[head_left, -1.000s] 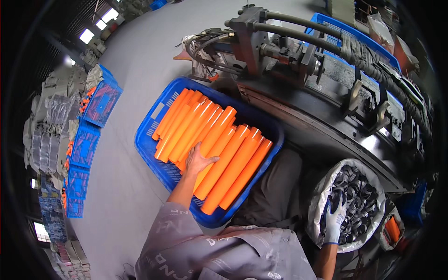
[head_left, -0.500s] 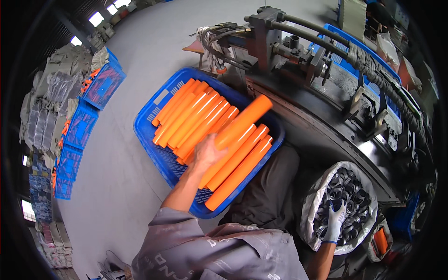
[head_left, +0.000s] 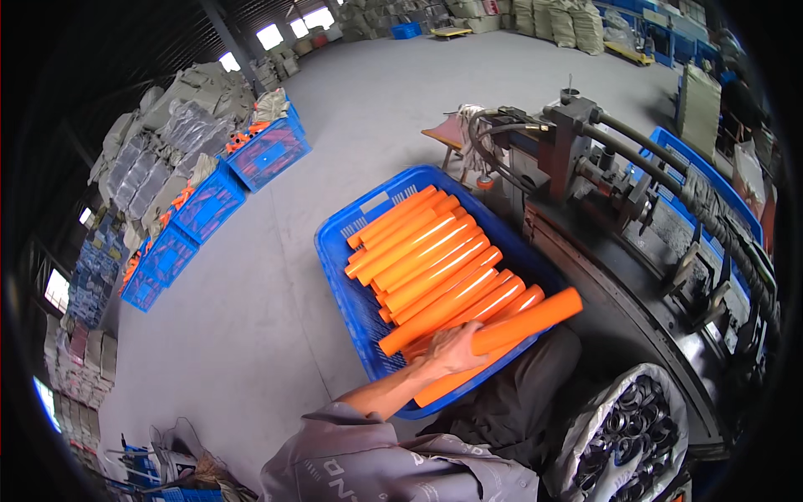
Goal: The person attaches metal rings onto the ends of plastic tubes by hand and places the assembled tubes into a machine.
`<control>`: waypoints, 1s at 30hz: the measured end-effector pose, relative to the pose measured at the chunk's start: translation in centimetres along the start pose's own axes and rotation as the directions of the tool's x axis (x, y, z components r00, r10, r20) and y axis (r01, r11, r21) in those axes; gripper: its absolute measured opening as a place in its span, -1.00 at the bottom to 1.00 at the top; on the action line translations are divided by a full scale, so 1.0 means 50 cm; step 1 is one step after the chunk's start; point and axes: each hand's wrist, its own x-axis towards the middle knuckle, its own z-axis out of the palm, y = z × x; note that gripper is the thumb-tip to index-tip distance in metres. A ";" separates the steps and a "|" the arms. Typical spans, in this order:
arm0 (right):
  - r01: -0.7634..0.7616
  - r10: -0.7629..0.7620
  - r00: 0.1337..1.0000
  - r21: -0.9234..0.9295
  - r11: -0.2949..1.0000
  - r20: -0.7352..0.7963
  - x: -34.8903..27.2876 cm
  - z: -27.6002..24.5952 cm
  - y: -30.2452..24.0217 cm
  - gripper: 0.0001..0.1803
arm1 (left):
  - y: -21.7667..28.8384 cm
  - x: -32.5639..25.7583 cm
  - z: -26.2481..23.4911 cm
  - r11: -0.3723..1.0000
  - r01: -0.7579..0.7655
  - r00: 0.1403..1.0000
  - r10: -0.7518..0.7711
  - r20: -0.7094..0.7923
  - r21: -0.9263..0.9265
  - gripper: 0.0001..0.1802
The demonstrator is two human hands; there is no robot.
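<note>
My bare left hand (head_left: pixel 458 349) is wrapped round the lower end of an orange tube (head_left: pixel 535 318). That tube is tilted above the right side of a blue plastic basket (head_left: pixel 337 280). Several more orange tubes (head_left: pixel 431 251) lie side by side in the basket, some of them partly behind my hand. At the lower right, my right hand (head_left: pixel 621 475), in a white and blue glove, reaches among black rings (head_left: pixel 640 418) in a pale sack (head_left: pixel 577 431). The fingers of that hand are blurred and partly hidden among the rings.
A dark machine (head_left: pixel 602 222) with hoses stands along the right, beside the basket and sack. Blue crates (head_left: pixel 205 201) holding orange pieces line the left, with stacked bundles (head_left: pixel 188 125) behind. Grey floor (head_left: pixel 259 276) lies between crates and basket.
My view has swung, so the scene sits further right and lower. The left hand has brought the held tube toward the basket's right edge, nearer the sack. The right hand stays at the rings.
</note>
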 end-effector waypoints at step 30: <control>-0.158 0.259 0.963 0.941 0.300 0.079 -0.047 -0.172 -0.382 -0.29 | 0.377 0.004 0.000 0.514 -0.853 0.438 0.797 0.416 -0.087 -0.35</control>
